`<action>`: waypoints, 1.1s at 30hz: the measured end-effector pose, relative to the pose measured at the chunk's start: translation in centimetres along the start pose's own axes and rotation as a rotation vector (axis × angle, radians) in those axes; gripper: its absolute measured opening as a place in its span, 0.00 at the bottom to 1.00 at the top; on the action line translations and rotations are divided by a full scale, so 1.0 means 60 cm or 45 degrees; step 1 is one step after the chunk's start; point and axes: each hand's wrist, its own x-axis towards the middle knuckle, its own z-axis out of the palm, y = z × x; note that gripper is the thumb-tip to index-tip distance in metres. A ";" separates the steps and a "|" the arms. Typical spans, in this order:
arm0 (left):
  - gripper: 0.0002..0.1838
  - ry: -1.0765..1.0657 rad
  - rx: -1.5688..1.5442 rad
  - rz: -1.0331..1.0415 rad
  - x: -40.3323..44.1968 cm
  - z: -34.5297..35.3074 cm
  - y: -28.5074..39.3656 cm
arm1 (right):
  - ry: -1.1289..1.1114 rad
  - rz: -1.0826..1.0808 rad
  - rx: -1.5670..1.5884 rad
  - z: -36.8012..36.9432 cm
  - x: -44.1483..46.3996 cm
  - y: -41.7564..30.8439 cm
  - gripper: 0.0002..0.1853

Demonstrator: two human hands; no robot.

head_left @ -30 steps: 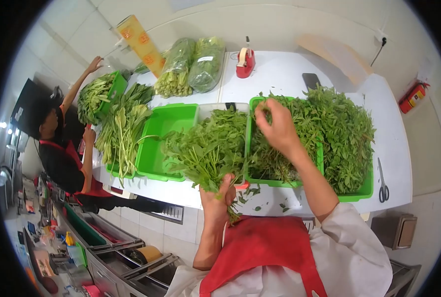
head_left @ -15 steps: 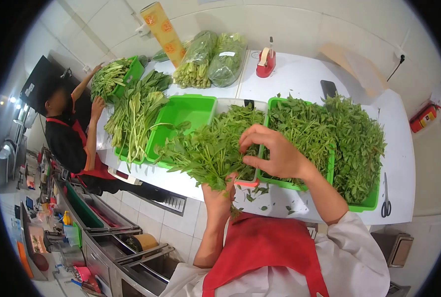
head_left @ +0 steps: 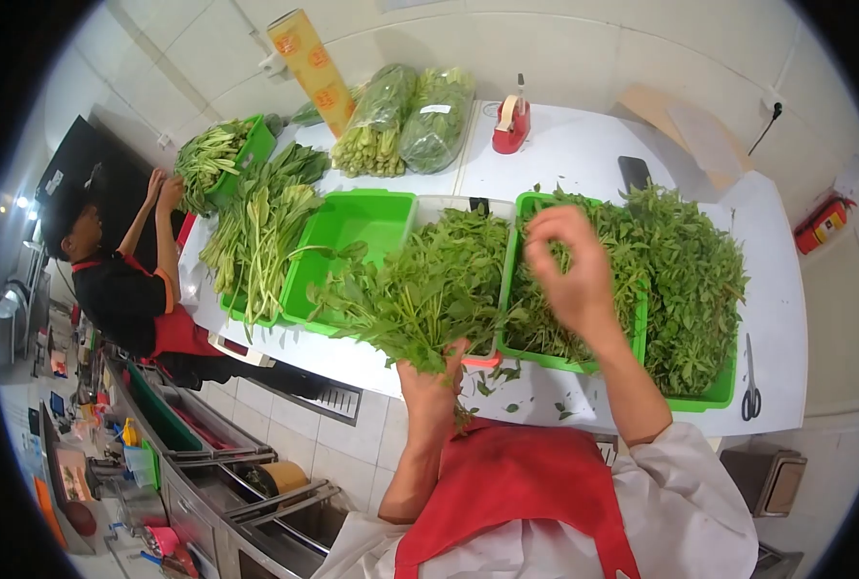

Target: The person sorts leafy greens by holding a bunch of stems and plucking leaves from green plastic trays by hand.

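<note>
My left hand (head_left: pixel 431 388) is closed round the stems of a bunch of leafy greens (head_left: pixel 405 294), whose leaves spread out in front of a white container (head_left: pixel 429 208). Over the green crate (head_left: pixel 564 364) filled with leafy sprigs, my right hand (head_left: pixel 574 275) is raised with curled, slightly blurred fingers; whether it holds anything is too small to tell. A large heap of greens (head_left: pixel 690 289) lies to its right. To the left of the bunch stands a green crate (head_left: pixel 357 227) with its bottom showing.
Long-stemmed greens (head_left: pixel 260 236), bagged vegetables (head_left: pixel 376 125), a film roll (head_left: pixel 315 77), a tape dispenser (head_left: pixel 512 124), a phone (head_left: pixel 634 174) and scissors (head_left: pixel 750 386) are on the table. A co-worker (head_left: pixel 121 294) stands at the left by another crate (head_left: pixel 246 159) of greens.
My right hand has moved from beside the bunch to the right, over the filled crate. My left hand keeps its grip. The co-worker's hands have come together near their crate.
</note>
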 end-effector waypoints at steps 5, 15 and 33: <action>0.08 -0.038 0.016 -0.016 0.000 -0.002 -0.008 | -0.112 0.031 -0.530 -0.087 -0.021 0.032 0.08; 0.08 -0.137 0.196 0.076 0.007 0.010 0.006 | -0.691 -0.448 -0.157 -0.006 -0.027 -0.025 0.08; 0.07 -0.058 -0.093 0.081 -0.001 -0.051 -0.001 | -0.480 -0.226 -0.166 0.069 0.062 0.045 0.13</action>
